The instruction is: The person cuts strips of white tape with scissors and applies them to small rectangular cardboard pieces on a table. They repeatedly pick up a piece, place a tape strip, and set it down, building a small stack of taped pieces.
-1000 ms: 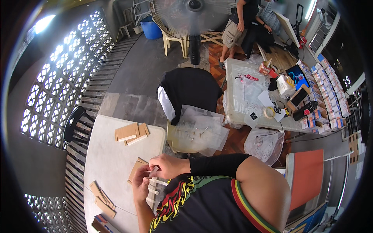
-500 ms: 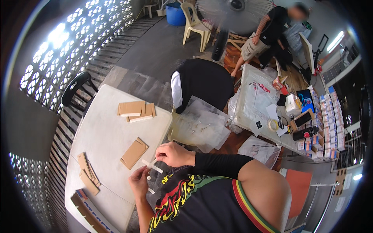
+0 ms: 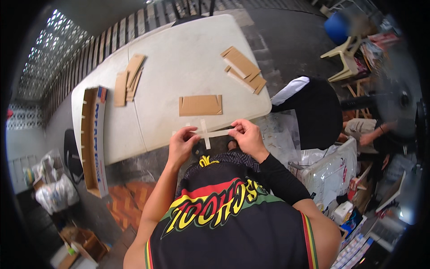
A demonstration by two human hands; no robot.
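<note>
A strip of pale tape [image 3: 218, 133] is stretched level between my two hands, just off the near edge of the white table [image 3: 165, 67]. Its left end is pinched in my left hand [image 3: 182, 142], while my right hand [image 3: 249, 138] grips the other end between thumb and fingers. More short tape pieces [image 3: 207, 143] stick along the table edge behind and below the strip; which of them touch it I cannot tell. Just beyond my hands lies a flat brown cardboard piece [image 3: 200, 106] with slits in its upper edge.
More cardboard pieces lie in one group at left [image 3: 127, 83] and another at right [image 3: 244, 69]. A long open carton [image 3: 95, 143] juts over the table's left end. A black-covered chair [image 3: 309, 116] stands right. Beyond it are a plastic-wrapped table [image 3: 329, 172] and another person [image 3: 365, 134].
My view has swung round to face the table squarely. My hands have moved apart, and the tape is now drawn out between them.
</note>
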